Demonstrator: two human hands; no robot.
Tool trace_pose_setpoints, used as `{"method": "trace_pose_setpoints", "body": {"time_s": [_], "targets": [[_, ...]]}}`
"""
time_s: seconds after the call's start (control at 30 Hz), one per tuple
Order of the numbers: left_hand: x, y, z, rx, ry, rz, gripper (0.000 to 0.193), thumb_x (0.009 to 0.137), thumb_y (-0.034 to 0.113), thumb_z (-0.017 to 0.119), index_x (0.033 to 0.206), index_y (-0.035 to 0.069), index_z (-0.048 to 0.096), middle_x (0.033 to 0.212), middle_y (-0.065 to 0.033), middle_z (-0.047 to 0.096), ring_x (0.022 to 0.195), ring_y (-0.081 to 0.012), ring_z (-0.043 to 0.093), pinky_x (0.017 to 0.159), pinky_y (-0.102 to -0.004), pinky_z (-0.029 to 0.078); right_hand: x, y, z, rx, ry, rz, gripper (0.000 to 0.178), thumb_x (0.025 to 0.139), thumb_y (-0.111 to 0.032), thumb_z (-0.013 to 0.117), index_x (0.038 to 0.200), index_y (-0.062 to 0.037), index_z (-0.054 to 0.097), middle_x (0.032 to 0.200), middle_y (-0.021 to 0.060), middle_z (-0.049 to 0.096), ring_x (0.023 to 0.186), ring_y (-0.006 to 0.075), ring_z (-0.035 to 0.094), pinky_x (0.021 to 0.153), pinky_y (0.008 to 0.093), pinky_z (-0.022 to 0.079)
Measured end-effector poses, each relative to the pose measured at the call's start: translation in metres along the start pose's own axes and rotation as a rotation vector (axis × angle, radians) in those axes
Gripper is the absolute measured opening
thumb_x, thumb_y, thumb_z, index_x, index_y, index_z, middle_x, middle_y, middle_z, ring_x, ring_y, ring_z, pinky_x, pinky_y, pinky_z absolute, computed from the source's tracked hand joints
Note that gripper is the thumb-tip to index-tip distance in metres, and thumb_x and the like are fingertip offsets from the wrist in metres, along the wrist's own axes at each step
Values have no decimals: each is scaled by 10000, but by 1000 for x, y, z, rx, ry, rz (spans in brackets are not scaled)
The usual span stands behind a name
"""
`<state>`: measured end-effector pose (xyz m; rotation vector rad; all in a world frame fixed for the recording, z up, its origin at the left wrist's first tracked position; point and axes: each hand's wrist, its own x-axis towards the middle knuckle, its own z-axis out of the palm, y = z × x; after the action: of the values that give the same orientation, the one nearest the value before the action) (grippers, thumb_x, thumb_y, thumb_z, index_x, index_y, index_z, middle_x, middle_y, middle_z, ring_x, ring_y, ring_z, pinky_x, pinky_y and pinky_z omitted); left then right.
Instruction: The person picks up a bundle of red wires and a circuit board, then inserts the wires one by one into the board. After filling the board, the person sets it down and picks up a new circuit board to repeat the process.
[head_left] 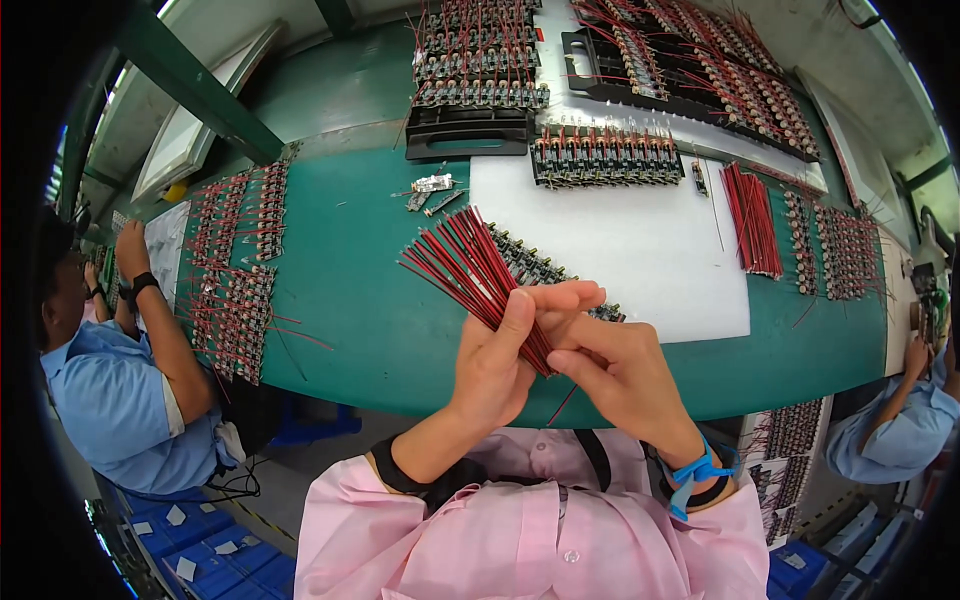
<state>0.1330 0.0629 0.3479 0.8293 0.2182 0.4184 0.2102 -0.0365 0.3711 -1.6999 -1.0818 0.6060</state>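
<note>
A fanned bundle of thin red and black wires (478, 268) lies in my left hand (497, 362), gripped between thumb and fingers, its loose ends pointing up and left. My right hand (622, 372) is against the bundle's lower end, thumb and fingertip pinched together. One wire (562, 404) sticks out below that pinch; its upper part is hidden by my fingers. Just beyond my hands, a row of small circuit boards (530, 262) lies partly covered by them on the white foam sheet (690, 290) and the green table (370, 350).
Another wire bundle (752, 220) lies at the foam's right edge. A circuit-board row (608, 158) stands at its back, with black trays (470, 132) beyond. Loose parts (432, 190) lie left of the foam. Wired boards (235, 310) cover the left side, near a seated co-worker (130, 390).
</note>
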Motion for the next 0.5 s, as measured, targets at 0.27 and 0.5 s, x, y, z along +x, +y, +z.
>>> {"method": "trace_pose_setpoints", "body": {"time_s": [0.27,0.5], "targets": [[-2,15,-17,235,94,-51,268,852,242,399,859,-1,511,766,-74,534,708,-136,519,652,-271,422,-7,6,-17,608,70,376,90,765,-48,503,704,19,500,598,82,540,425,88,447,379,187,339],[-9,-7,-16,683,-87,42,156,797,133,481,833,-13,521,564,-5,439,518,-63,373,452,-224,306,-13,14,-2,640,217,325,80,755,-41,523,732,34,504,602,73,533,409,75,431,369,173,324]]}}
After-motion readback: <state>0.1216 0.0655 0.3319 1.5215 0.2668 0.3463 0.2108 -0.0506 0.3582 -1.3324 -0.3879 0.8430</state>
